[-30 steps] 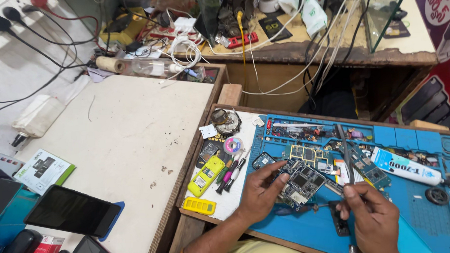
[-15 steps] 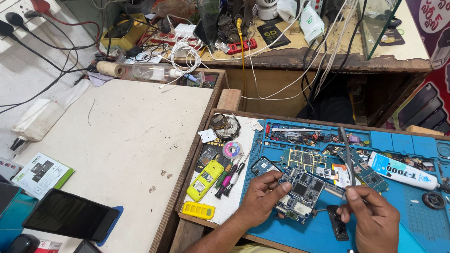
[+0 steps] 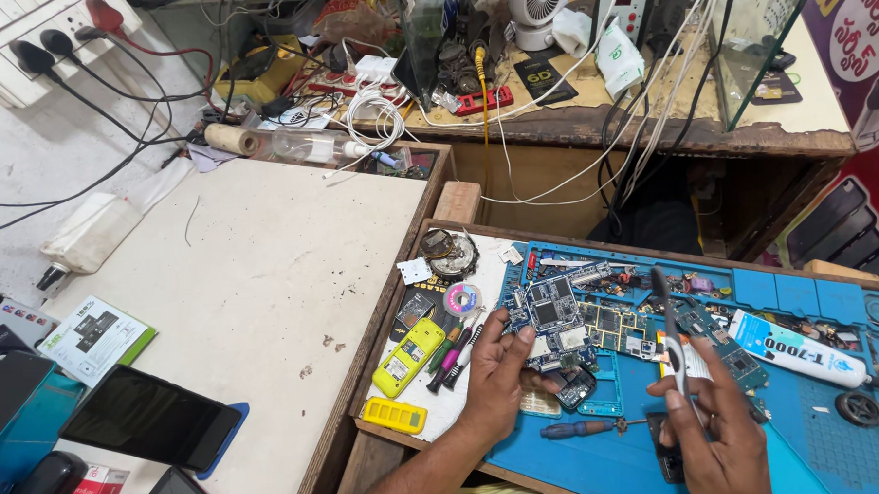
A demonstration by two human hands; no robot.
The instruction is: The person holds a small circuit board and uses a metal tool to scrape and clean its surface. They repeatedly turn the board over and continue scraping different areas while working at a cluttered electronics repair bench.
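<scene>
Your left hand (image 3: 498, 376) has a blue circuit board (image 3: 551, 316) pinched at its lower left edge, thumb and fingers closed on it, lifting it tilted just above the blue work mat (image 3: 816, 429). The board's chip side faces up toward you. Your right hand (image 3: 721, 432) is closed around a slim dark-handled tool (image 3: 668, 327), held upright like a pen, its tip rising above the hand just right of the board and not touching it.

Under and beside the held board, more green and blue boards (image 3: 623, 330) lie spread over the mat, touching one another. A small screwdriver with a blue handle (image 3: 577, 429) lies on the mat between your two hands. To the right, a white glue tube (image 3: 799, 348) rests on its side, well apart from the board.

Left of your left hand, on a white sheet, sit a yellow handset (image 3: 409, 356), a yellow battery-like block (image 3: 394, 414) and a few pens (image 3: 455, 352). Beyond that, the pale bench (image 3: 265, 273) carries a dark phone (image 3: 149, 430) lying face up near its front left corner.
</scene>
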